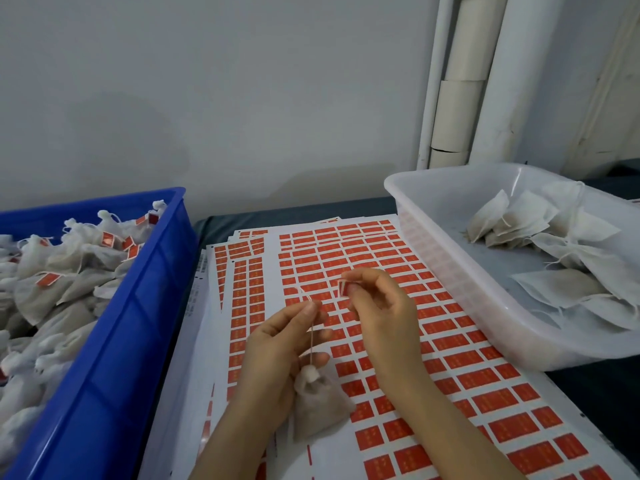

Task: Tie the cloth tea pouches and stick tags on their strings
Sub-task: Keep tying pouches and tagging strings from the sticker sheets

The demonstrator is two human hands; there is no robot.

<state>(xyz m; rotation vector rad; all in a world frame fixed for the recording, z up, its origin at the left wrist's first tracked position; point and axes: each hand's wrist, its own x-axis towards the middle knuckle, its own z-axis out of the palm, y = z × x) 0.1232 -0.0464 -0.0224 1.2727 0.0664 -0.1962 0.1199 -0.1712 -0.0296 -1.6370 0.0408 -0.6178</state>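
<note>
My left hand (277, 344) pinches the thin string (312, 337) of a tied cloth tea pouch (320, 407), which hangs below it over the sticker sheets. The string's free end sticks up above my thumb. My right hand (377, 306) holds a small red tag sticker (343, 288) between thumb and forefinger, a short way right of the string's top end, not touching it. Sheets of red tag stickers (398, 271) cover the table under both hands.
A blue crate (152, 282) at the left is full of tied pouches with red tags. A translucent white tub (460, 292) at the right holds several untied pouches. A grey wall and white pipes stand behind the table.
</note>
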